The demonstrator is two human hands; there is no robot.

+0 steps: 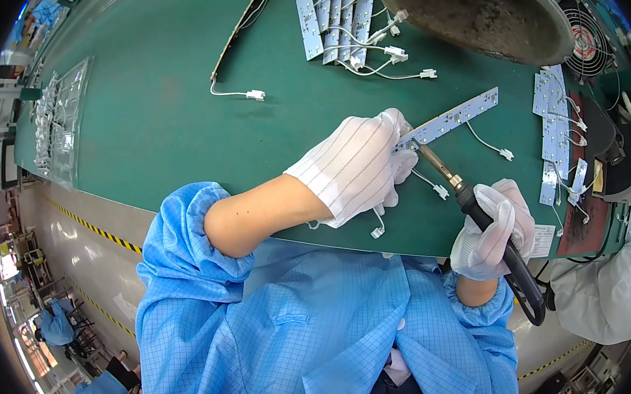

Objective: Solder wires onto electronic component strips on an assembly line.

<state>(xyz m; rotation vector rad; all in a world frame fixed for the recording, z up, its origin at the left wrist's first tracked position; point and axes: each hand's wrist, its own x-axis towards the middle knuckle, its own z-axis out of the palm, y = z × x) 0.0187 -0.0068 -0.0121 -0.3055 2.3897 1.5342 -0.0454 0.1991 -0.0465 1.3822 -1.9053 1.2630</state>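
My left hand (358, 165), in a white striped glove, grips one end of a narrow LED strip board (458, 115) over the green table. Short white wires with plugs hang from the board, and one white connector (378, 231) shows below my wrist. In my right hand (492, 228), also gloved, is a soldering iron (473, 202) held like a pen. Its tip meets the board, or hovers just over it, close to my left fingertips; I cannot tell which. The part of the board under my left fingers is hidden.
Several LED boards (307, 17) with wires lie at the far middle, beside a thin strip (237, 35) seen edge-on. A large metal hood (476, 14) overhangs the far right, near a fan (585, 34). More boards (553, 127) lie right; a clear plastic bag (65, 121) lies left.
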